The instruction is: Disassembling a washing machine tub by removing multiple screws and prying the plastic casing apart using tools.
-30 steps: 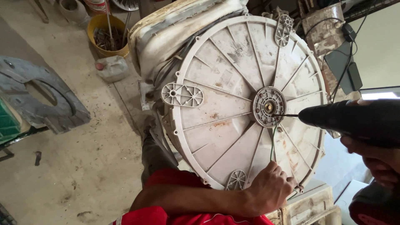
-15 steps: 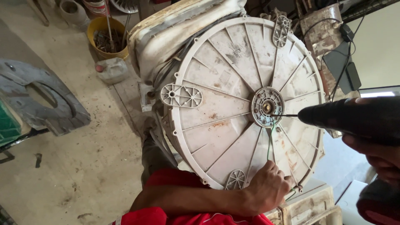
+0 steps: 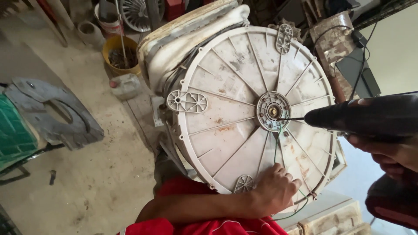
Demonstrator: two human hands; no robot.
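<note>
A large round cream plastic washing-machine tub (image 3: pixel 226 109) with radial ribs stands on its side in front of me. My left hand (image 3: pixel 273 189) lies flat on its lower rim, fingers spread, beside a thin green wire (image 3: pixel 276 148). My right hand (image 3: pixel 387 152) grips a black power drill (image 3: pixel 365 116). The drill's bit tip touches the round metal hub (image 3: pixel 272 111) at the tub's centre.
A grey flat panel with a round hole (image 3: pixel 52 113) lies on the concrete floor at left, by a green crate (image 3: pixel 13 135). A yellow bucket (image 3: pixel 117 54) and a plastic jug (image 3: pixel 126 85) stand behind the tub. A wooden crate (image 3: pixel 331 219) sits at lower right.
The view has shifted slightly. The drill has stayed at the hub and my left hand has stayed on the tub's lower rim.
</note>
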